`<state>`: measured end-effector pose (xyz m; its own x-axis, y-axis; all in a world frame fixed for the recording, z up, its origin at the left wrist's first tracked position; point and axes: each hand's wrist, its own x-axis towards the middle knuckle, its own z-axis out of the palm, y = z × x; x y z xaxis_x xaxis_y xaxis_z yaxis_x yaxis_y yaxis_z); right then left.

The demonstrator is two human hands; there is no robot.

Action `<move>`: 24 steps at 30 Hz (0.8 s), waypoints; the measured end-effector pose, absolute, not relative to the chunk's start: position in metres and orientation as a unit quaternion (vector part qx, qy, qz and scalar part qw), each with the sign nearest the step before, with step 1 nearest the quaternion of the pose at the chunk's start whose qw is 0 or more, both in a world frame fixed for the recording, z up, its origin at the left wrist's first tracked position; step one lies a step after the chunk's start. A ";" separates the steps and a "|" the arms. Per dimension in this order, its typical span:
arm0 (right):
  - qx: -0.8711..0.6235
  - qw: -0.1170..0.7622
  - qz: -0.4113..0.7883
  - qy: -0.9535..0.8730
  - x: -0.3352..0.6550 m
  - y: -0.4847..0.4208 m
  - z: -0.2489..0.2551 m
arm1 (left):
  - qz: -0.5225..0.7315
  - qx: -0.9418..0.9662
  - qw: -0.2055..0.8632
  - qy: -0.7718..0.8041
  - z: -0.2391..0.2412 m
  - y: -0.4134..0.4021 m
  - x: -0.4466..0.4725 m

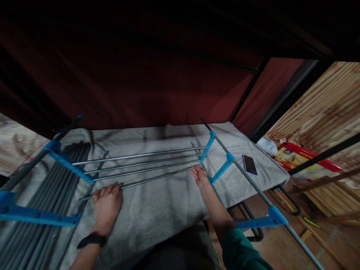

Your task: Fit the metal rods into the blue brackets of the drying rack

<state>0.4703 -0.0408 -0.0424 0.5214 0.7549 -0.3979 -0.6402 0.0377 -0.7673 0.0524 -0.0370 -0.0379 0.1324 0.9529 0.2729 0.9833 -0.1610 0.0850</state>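
A thin grey metal rod point(152, 180) lies slantwise between my hands. My left hand point(107, 204) is closed over it near its left end, knuckles up. Close to the other end, my right hand point(199, 175) has its fingers on the rod, beside the blue plastic brackets. Just beyond, several similar rods point(146, 153) span from a left blue bracket point(69, 163) to a right blue bracket point(208, 145). These brackets sit on long grey poles, one pole point(250, 172) running along the right. A lower right bracket point(222, 168) and a lower left bracket point(36, 215) have no rods between them.
A bundle of grey tubes point(42, 195) lies at left on the grey cloth-covered table point(157, 221). A phone point(249, 165) rests at right. Beyond the table's right edge are a red box point(306, 157) and wooden slats point(329, 195). A dark red panel point(146, 86) rises behind.
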 end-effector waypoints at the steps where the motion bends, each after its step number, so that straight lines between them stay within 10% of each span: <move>1: -0.498 0.718 0.483 -0.055 0.471 -0.040 -0.043 | -0.138 -0.741 0.062 -0.655 -0.039 -0.038 0.050; 24: -0.512 0.698 0.490 -0.102 0.509 -0.040 -0.102 | -0.365 -0.561 -0.037 -0.742 -0.048 -0.051 0.046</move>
<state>0.5092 -0.0401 -0.1017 0.4996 0.7880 -0.3598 -0.5801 -0.0041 -0.8145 0.0461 -0.0508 -0.0478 -0.3683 0.8593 0.3550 0.8052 0.1038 0.5839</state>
